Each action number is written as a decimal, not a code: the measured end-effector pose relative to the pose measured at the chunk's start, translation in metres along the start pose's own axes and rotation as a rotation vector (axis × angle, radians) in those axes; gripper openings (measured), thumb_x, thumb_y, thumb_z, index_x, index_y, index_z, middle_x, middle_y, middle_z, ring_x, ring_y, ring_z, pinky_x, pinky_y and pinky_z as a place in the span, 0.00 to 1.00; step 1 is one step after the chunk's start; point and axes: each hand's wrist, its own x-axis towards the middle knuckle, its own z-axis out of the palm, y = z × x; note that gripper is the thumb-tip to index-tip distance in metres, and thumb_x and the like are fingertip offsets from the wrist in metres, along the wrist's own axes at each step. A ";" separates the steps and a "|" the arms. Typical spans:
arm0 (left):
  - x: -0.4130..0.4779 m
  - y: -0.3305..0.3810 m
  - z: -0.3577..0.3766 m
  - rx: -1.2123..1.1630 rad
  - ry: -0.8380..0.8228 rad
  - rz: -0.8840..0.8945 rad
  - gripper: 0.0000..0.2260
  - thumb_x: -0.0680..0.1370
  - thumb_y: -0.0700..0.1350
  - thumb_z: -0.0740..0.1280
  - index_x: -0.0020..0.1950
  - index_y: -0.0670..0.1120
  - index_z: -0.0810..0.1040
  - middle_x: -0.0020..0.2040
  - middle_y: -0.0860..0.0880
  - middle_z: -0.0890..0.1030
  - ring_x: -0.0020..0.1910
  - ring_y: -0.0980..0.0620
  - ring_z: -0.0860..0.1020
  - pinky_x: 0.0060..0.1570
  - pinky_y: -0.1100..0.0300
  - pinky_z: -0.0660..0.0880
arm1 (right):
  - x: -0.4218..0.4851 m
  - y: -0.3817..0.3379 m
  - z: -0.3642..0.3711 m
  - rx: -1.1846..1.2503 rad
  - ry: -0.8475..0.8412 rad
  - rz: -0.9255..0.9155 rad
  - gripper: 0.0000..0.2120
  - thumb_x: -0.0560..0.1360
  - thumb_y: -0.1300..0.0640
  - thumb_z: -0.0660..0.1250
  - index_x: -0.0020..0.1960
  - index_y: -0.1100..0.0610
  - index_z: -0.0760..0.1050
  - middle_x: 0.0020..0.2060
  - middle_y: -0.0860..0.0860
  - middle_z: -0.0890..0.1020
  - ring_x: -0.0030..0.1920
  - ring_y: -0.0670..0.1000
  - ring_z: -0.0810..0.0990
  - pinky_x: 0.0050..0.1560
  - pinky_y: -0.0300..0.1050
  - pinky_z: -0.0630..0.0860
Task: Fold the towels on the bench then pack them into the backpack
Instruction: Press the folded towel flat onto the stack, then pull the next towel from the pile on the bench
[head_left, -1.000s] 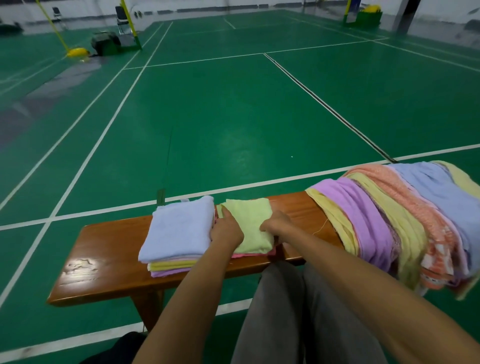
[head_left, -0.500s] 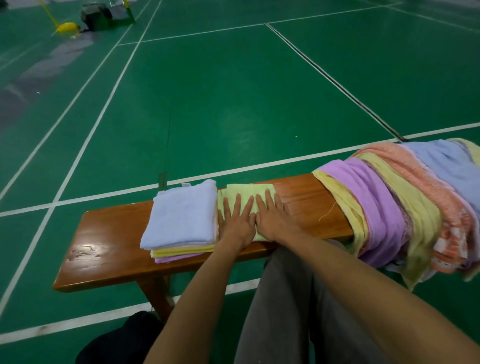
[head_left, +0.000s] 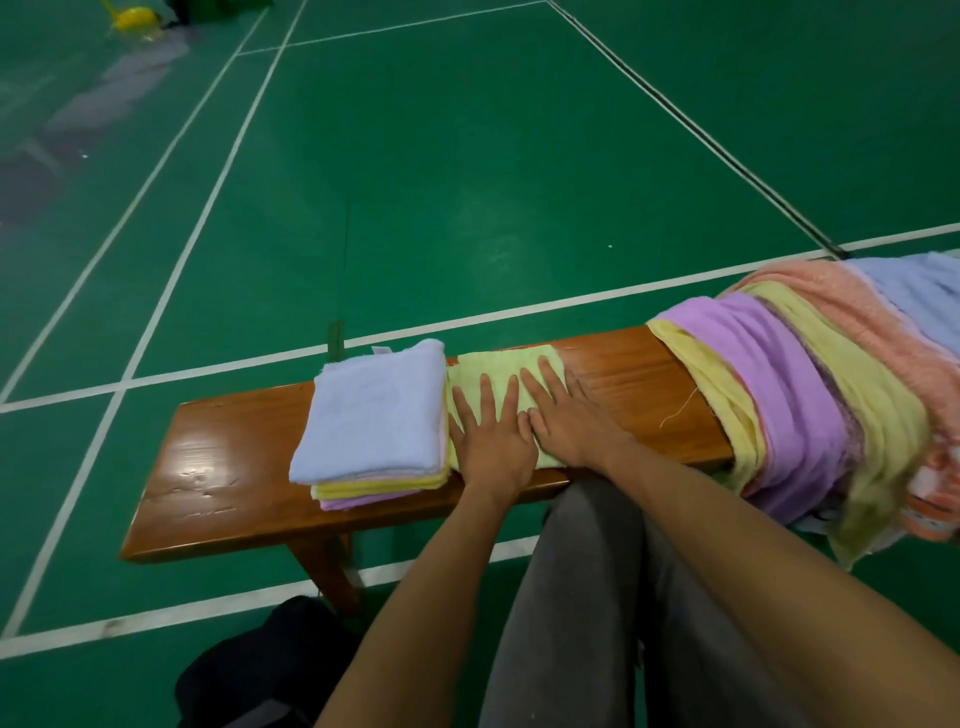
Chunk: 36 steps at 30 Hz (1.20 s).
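Green court floor, wooden desk (head_left: 223, 467) across it. Both palms flat, fingers spread: left hand (head_left: 491, 441) and right hand (head_left: 571, 421) side by side pressing the folded green towel (head_left: 498, 364), just beside the stack (head_left: 374, 415). Probably smoothing the last crease; next up, lifting it onto the stack, then pulling another off the pile (head_left: 810, 395), with the backpack (head_left: 270, 670) waiting on the floor.

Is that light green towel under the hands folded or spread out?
Folded: the green towel lies as a compact rectangle beneath both flat hands.
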 end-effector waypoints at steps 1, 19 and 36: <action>0.001 -0.001 0.000 0.005 -0.004 0.002 0.25 0.85 0.59 0.40 0.80 0.62 0.34 0.82 0.52 0.34 0.79 0.39 0.33 0.74 0.42 0.31 | -0.001 -0.002 -0.002 0.001 -0.003 0.007 0.30 0.83 0.41 0.41 0.82 0.46 0.35 0.81 0.53 0.37 0.81 0.61 0.39 0.80 0.61 0.44; 0.016 0.055 -0.068 0.270 -0.061 0.141 0.22 0.81 0.51 0.59 0.75 0.50 0.65 0.75 0.42 0.68 0.73 0.35 0.66 0.71 0.40 0.63 | -0.033 -0.006 -0.074 -0.082 -0.028 0.015 0.32 0.82 0.52 0.60 0.82 0.51 0.50 0.82 0.57 0.45 0.81 0.63 0.45 0.80 0.62 0.44; 0.014 0.211 -0.077 0.124 -0.124 0.393 0.15 0.81 0.48 0.57 0.65 0.46 0.76 0.62 0.42 0.80 0.59 0.40 0.79 0.59 0.47 0.76 | -0.091 0.129 -0.113 0.020 0.053 0.291 0.36 0.81 0.54 0.63 0.83 0.52 0.48 0.82 0.56 0.47 0.81 0.61 0.48 0.80 0.58 0.46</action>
